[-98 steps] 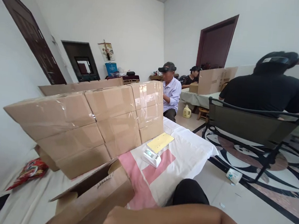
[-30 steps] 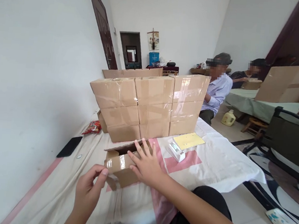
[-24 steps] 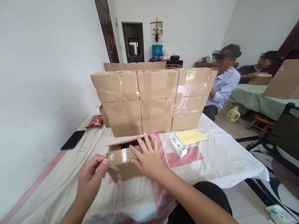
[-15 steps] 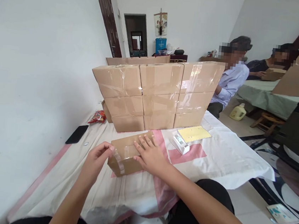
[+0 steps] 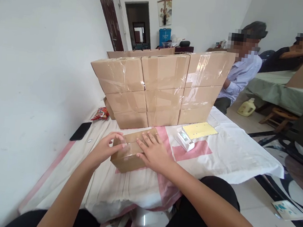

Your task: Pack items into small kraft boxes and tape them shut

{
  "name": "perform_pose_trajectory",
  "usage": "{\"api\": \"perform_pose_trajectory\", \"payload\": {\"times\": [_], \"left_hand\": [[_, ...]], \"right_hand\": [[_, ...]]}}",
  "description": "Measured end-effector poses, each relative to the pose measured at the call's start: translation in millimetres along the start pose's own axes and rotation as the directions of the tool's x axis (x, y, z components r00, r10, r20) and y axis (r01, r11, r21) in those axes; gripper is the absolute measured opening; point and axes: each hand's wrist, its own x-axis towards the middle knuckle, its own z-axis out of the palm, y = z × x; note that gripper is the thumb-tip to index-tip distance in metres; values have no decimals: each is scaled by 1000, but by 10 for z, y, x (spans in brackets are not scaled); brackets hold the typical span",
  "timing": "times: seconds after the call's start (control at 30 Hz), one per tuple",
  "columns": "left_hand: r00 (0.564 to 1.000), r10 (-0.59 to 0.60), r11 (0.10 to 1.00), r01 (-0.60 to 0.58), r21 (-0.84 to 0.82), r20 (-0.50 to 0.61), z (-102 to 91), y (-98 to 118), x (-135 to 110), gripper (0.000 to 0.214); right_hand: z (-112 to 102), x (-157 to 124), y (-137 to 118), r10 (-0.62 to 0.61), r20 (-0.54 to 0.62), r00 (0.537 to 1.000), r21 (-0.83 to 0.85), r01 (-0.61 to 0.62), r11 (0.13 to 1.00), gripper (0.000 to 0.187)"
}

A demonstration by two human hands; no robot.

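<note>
A small brown cardboard box (image 5: pixel 132 165) lies on the cloth in front of me. My right hand (image 5: pixel 154 151) rests on its top, fingers spread and palm down. At the box's left end, my left hand (image 5: pixel 107 148) has its thumb and fingers curled together at a strip of clear tape (image 5: pixel 127 148), which catches the light on the top of the box. The tape's exact end is hard to make out.
Taped cardboard boxes (image 5: pixel 162 89) stand stacked behind. A white tape dispenser-like device (image 5: pixel 185 141), a yellow card (image 5: pixel 200 130), a black phone (image 5: pixel 80 131) and a red snack packet (image 5: pixel 101 114) lie on the table. Two people sit at the right.
My left hand has moved right and slightly up, over the box's top edge, and the tape that hung down its left end has shifted with it. My right hand stays on the box.
</note>
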Motion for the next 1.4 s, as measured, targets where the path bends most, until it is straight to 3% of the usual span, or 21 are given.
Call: {"api": "perform_pose_trajectory", "payload": {"times": [0.1, 0.17, 0.4, 0.57, 0.67, 0.73, 1.1, 1.4], "left_hand": [[998, -40, 970, 52, -238, 56, 16, 91, -66, 38], [995, -48, 947, 73, -312, 86, 38, 134, -99, 42], [998, -56, 983, 58, -177, 14, 77, 201, -132, 48], [988, 139, 981, -146, -129, -64, 71, 130, -201, 38], [950, 289, 910, -311, -272, -121, 138, 59, -235, 35], [936, 314, 867, -350, -355, -158, 204, 17, -245, 36], [981, 178, 947, -193, -258, -79, 385, -223, -308, 41], [979, 182, 969, -194, -151, -88, 389, -337, -349, 41]], "right_hand": [[-18, -2, -7, -1, 7, 1000, -5, 1, 1000, 62], [-18, -2, -5, -4, 3, 1000, -3, 4, 1000, 62], [-30, 7, -8, 2, 11, 1000, 2, -2, 1000, 62], [-49, 4, -10, -4, 17, 1000, -2, 4, 1000, 61], [-51, 4, -1, -9, 20, 1000, 4, 9, 1000, 60], [-51, 6, 3, -11, 26, 1000, 6, 11, 1000, 60], [-58, 13, 4, -15, 38, 999, -19, 16, 1000, 59], [-45, 11, 15, -19, 32, 999, -26, 20, 999, 59]]}}
